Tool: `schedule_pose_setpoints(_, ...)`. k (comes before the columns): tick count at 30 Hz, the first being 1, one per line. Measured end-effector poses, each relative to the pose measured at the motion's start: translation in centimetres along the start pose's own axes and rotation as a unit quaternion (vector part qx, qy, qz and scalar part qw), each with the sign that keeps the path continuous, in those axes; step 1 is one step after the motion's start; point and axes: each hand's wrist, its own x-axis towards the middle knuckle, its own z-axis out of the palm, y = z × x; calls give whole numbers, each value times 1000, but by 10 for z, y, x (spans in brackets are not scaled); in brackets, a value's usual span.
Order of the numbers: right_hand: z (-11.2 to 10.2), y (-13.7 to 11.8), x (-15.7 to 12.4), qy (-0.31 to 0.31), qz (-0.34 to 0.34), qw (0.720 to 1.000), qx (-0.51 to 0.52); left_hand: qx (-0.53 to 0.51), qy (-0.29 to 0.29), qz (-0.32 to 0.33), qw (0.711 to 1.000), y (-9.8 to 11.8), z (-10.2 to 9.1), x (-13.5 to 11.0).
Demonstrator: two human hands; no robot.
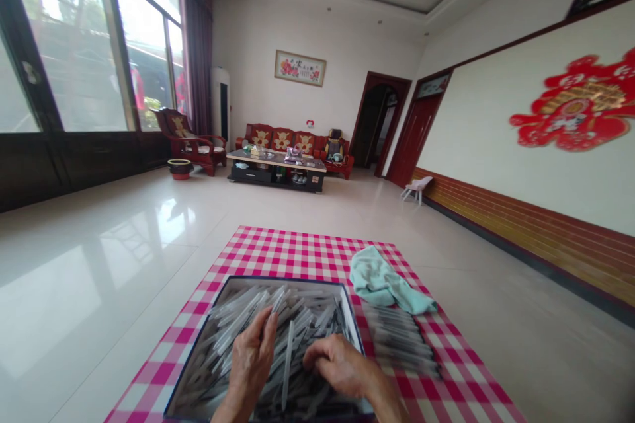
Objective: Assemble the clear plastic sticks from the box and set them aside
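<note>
Tablecloth in magenta-and-white check (307, 244), spread flat and serving, it seems, as a work surface for the objects upon it. On its left part stands a rectangular, dark-blue-rimmed tray with pale inner walls (292, 278), set directly before the person, presumably so that 2 hands can reach the interior at once. Inside lies a loose heap of slender, translucent, pen-like plastic tubes (233, 327), pointing in many directions; the raised walls probably keep them from rolling away. The bare left hand (251, 353) is above the heap, thumb and forefinger tips brought close together beside pale tubes; whether they grip 1 cannot be told. Between the hands, 1 long, whitish, translucent tube (288, 365) lies lengthwise over darker ones. The bare right hand (342, 365) reaches in across the tray's right side, fingers curled inward toward the thumb; contact with the contents cannot be told, as the fingertips are partly hidden. Right of the tray, a blurred row of grey, dark-ended, pen-like tubes (401, 342) lies roughly parallel, perhaps to separate it from the heap. Just beyond that row rests a crumpled, mint-green fabric cloth (380, 281), apparently placed clear of the hands.
</note>
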Motion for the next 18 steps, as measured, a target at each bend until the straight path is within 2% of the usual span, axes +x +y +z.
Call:
schedule_pose_setpoints(8, -9, 13, 21, -22, 17, 1000, -5, -10, -9, 36, 999, 8, -2, -1)
schedule_pose_setpoints(14, -12, 24, 26, -1, 16, 1000, -20, -14, -10, 33, 999, 8, -4, -2)
schedule_pose_setpoints(18, -16, 17, 20, 18, 16, 999, -35, -8, 0, 12, 1000, 3, -3, -2)
